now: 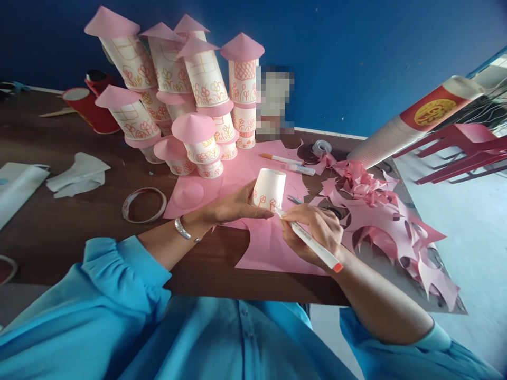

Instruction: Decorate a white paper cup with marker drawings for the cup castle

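Note:
My left hand [237, 203] holds a white paper cup [269, 184] upside down and tilted, its thumb along the lower edge. Red flowers are drawn near the cup's rim. A white marker with a red end [317, 248] is in my right hand [317, 227], its tip touching or very near the cup's lower edge. Beneath both hands lies pink paper [263, 245]. Behind them rise stacked cup towers [208, 79] with pink cone roofs and drawn flowers and windows.
Pink scraps [380, 211] cover the right side. A tall cup stack [415, 124] leans behind them. Two markers [277, 159], clear tape [321, 148] and partly hidden scissors [295, 199] lie close by. On the left are a tape roll [144, 205], crumpled tissue [79, 174] and red cans [93, 111].

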Motion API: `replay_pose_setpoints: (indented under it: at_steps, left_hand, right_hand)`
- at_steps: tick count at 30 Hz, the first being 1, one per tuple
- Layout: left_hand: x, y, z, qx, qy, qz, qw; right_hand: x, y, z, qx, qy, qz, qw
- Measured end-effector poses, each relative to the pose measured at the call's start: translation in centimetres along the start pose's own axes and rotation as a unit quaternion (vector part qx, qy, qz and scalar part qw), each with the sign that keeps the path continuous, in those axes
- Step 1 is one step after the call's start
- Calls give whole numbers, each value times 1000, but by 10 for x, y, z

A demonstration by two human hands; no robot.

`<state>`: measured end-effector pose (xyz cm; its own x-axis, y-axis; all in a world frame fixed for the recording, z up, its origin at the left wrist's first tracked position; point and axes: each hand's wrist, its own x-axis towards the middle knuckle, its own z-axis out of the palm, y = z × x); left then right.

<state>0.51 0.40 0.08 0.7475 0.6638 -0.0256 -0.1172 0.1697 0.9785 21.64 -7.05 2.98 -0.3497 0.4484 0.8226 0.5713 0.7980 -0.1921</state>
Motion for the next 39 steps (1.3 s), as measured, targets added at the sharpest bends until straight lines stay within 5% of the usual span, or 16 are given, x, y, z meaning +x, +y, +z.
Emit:
replay_pose_setpoints:
  at_steps: [22,39]
  left_hand:
    - [-2,-1,-1,-71,-10,27,997]
    - [0,0,0,-12,-1,13,1000]
  right_hand:
    - [-4,3,1,-4,20,30,999]
    - [-2,2,0,3,-6,11,1000]
